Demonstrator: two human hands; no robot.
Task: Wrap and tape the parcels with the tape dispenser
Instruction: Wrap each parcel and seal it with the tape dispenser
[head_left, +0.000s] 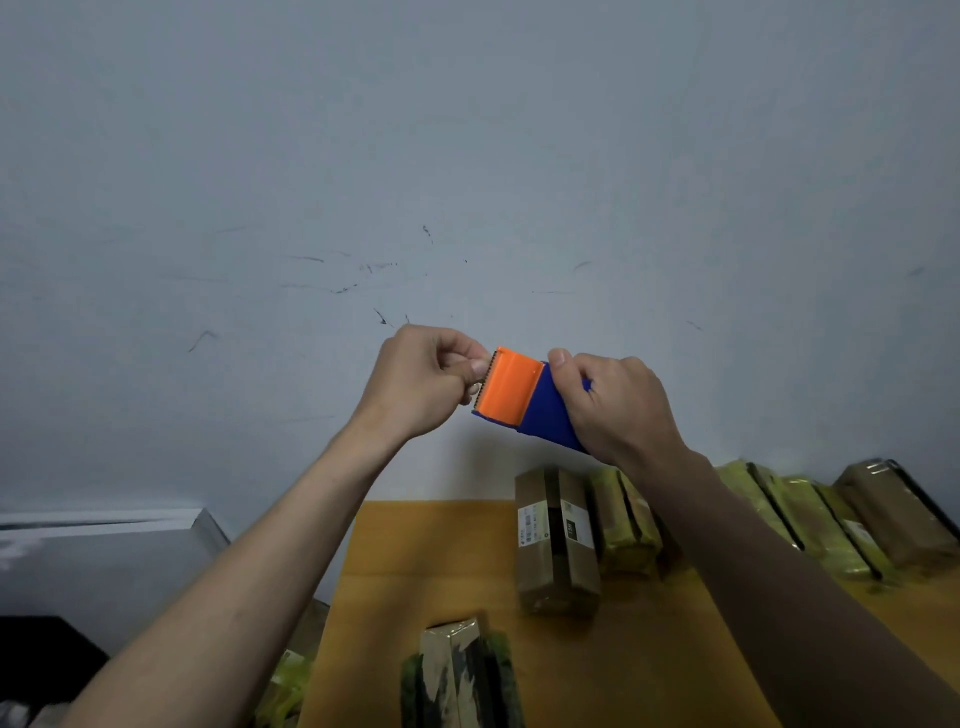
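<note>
1. Overhead, the tape dispenser (524, 397) is held up against the wall (467, 156), well above the brown box (556, 540)
2. Right hand (618, 405) wraps its fingers round the dispenser's blue body; this looks like light, stiff plastic, best gripped there
3. Left hand (426, 382) pinches at the toothed orange end, probably hunting the tape's loose end; the tape itself cannot be made out
4. Teeth look sharp, so fingertips should keep off them
5. Nearest the dispenser, the box stands on the cardboard sheet (415, 551) with yellow parcels (626, 525) beside it, likely rigid enough to press tape against
</note>
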